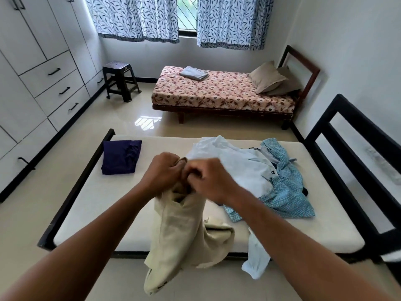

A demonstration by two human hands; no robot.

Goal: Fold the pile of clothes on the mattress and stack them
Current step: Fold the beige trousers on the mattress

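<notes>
**Grip.** The left hand [165,170] and the right hand [208,179] are knuckle to knuckle, and the fingers of both are curled tight round the bunched top edge of a cream garment [180,231]. What kind of garment it is cannot be told. It hangs straight down from the fingers. One fold rests on the mattress [104,213] below the right fingers, and the lowest part drops past the near edge.

**Risks.**
- The hanging end looks likely to drag on the floor, because the cloth falls well below the mattress edge.
- With both grips at one point the cloth is bunched, so any fold made from here would probably set creases in.
- A pale blue shirt [243,170] lies just beyond and right of the right fingers. One of its sleeves dangles over the near edge and could pull the shirt off.
- The right forearm crosses the teal patterned garment [288,192], and a sweep outward may snag it.

**Surface.** This is a bare cream mattress in a black bed frame [347,148]. A folded navy garment [121,157] lies well left of the left fingers, apart from the pile.

**Room.** Beyond the fingers there is a glossy tiled floor [130,118], then a second bed [217,92] with a floral cover, pillows [267,77] and a folded grey cloth [194,73]. Far left are a dark stool [120,81] and a white wardrobe [43,72]. Leaf-print curtains [134,18] hang ahead.
</notes>
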